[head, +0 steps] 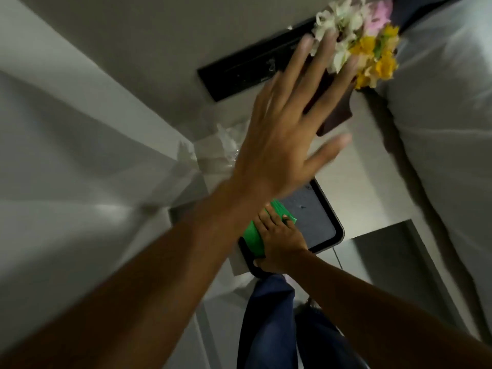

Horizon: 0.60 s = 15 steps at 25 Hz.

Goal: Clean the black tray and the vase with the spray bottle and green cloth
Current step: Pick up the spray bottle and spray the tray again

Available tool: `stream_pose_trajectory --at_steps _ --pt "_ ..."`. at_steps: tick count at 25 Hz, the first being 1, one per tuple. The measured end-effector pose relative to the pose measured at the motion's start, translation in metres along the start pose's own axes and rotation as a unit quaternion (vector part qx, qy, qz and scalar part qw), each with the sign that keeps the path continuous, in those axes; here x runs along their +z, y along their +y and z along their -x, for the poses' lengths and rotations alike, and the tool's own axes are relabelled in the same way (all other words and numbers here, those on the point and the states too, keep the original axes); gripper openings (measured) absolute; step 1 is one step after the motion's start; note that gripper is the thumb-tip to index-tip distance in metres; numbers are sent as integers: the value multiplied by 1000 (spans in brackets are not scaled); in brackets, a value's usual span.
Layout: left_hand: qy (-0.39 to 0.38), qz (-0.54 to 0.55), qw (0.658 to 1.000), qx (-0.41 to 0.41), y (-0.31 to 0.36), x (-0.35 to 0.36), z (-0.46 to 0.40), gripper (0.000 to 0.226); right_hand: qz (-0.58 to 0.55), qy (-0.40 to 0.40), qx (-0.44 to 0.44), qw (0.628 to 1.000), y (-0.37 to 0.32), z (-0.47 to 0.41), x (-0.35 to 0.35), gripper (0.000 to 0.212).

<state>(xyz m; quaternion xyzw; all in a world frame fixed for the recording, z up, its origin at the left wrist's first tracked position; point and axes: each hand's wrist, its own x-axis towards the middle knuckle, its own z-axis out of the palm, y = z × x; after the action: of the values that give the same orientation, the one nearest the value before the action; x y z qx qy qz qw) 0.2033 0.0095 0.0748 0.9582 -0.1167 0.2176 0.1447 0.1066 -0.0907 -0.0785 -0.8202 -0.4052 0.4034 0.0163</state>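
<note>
Left hand [282, 134] spread wide before the vase [338, 110]; right hand [279, 243] presses green cloth [254, 235] at black tray's [330, 209] near edge

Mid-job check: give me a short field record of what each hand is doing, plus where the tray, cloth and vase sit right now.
left hand: open, fingers spread, reaching toward the vase, not gripping it
right hand: pressing the green cloth onto the tray, thumb at the tray's near edge
green cloth: folded, on the tray's near end
black rectangular tray: flat on the pale surface, far end bare
dark brown vase: holds white, yellow and pink flowers, beyond the tray
spray bottle: not in view
</note>
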Motion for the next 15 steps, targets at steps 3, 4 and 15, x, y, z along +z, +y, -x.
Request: stream_pose_trajectory --at_steps 3,4,15 --pt "-86 37 979 -180 27 -12 120 62 -29 -70 -55 996 15 -2 -31 101" --pt "-137 41 959 -245 35 -10 159 62 -52 -96 -70 992 21 -2 -40 102" --pt "-396 -14 872 -288 25 66 218 85 -376 238 6 895 23 -45 -97 90"
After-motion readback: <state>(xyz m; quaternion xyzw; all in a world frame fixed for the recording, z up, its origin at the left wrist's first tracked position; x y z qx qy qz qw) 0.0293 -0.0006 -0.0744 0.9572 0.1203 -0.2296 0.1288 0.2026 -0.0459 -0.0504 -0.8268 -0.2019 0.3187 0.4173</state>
